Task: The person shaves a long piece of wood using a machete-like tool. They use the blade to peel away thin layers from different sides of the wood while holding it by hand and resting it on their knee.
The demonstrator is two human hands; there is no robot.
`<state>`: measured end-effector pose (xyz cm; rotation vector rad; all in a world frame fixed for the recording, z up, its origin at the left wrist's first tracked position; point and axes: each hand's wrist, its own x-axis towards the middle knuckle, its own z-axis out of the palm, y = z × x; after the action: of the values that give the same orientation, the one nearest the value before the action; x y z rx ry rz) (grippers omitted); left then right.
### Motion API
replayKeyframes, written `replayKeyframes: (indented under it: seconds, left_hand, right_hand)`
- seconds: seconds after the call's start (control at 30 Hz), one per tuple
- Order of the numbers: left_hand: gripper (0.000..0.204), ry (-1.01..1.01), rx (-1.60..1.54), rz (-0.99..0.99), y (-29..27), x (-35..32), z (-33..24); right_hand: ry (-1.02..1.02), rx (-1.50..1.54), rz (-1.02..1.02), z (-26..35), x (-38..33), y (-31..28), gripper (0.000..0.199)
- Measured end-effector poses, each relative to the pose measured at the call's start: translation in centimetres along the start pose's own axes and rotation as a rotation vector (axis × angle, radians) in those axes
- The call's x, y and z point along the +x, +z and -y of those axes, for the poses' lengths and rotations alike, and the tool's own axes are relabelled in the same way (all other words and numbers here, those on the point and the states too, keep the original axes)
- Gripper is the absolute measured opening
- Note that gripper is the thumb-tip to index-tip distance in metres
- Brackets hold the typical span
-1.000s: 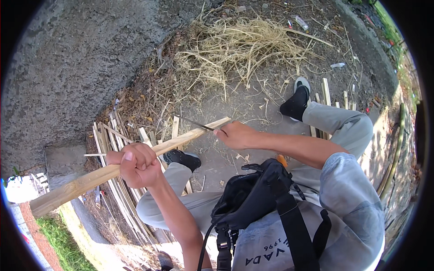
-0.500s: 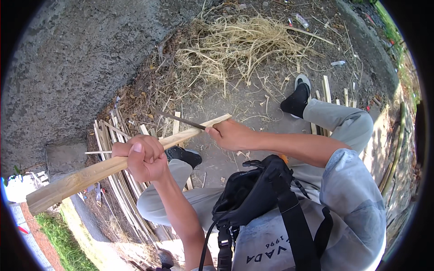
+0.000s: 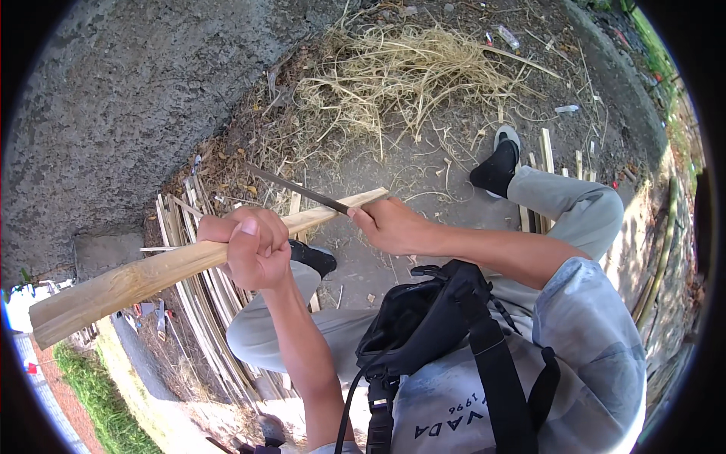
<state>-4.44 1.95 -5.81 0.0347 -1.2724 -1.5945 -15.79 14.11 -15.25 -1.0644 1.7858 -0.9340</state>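
Note:
My left hand (image 3: 253,246) is wrapped in a fist round a long tapered piece of pale wood (image 3: 132,280). Its thick, square-cut end points to the lower left, and its thin end reaches to my right hand (image 3: 393,225). That hand is closed, the thumb pressed forward, on a knife with a dark, narrow blade (image 3: 295,187). The blade lies across the wood near its thin end and points to the upper left. My right fingers hide the knife's handle.
A heap of pale shavings (image 3: 408,79) lies ahead on the ground. Thin wooden strips (image 3: 212,303) are stacked beside my left leg, with more strips (image 3: 546,151) by my right foot. A rough concrete slab (image 3: 136,98) stands at the upper left. A black bag (image 3: 416,318) hangs at my front.
My left hand has risen slightly, and the wood's thick end has shifted up and left. The knife blade has tilted more steeply, its tip further to the upper left.

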Motion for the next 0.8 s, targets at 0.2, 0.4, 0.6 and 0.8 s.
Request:
replayKeyframes:
  seconds: [0.2, 0.4, 0.6, 0.8]
  left_hand:
    - [0.021, 0.007, -0.018, 0.045, -0.9, -0.3, -0.4]
    - [0.022, -0.001, -0.052, 0.051, 0.0, 0.1, 0.4]
    - [0.022, 0.007, -0.020, -0.013, -0.4, -0.8, 0.2]
    - [0.021, 0.039, 0.022, -0.029, -0.8, -0.4, -0.5]
  right_hand:
    - [0.002, -0.016, 0.028, 1.2, -0.3, 0.1, 0.054]
    - [-0.049, -0.012, -0.053, -1.2, -0.5, 0.2, 0.049]
    - [0.267, -0.008, 0.120, -0.6, 0.4, -0.5, 0.051]
    - [0.193, -0.017, 0.127, -1.9, 0.4, -0.7, 0.052]
